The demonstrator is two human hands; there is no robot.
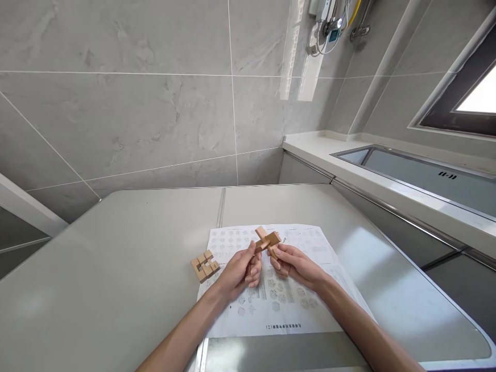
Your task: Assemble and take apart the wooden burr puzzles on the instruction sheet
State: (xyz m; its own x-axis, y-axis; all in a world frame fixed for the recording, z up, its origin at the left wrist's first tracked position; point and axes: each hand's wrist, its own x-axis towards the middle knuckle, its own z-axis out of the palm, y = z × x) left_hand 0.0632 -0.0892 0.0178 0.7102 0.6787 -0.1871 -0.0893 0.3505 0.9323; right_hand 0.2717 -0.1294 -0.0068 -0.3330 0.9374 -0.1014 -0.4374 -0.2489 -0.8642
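Observation:
Crossed wooden puzzle pieces [267, 241] are held up between my two hands, above a printed sheet. My left hand [244, 267] pinches the left end of the crossed pieces between thumb and fingers. From the right, my right hand [295, 262] grips the lower end near the crossing. Several more notched wooden puzzle pieces [205, 266] lie together left of my left hand, partly over the sheet's left edge. The white instruction sheet [279, 321] lies flat under both hands, printed with small diagrams; my hands and forearms cover part of it.
The sheet rests on a pale folding table [155, 232] with a seam down its middle. To the right runs a counter [310, 147] with a sink [426, 173]. A grey tiled wall [155, 119] stands behind, with pipes and cables [331, 26] up high.

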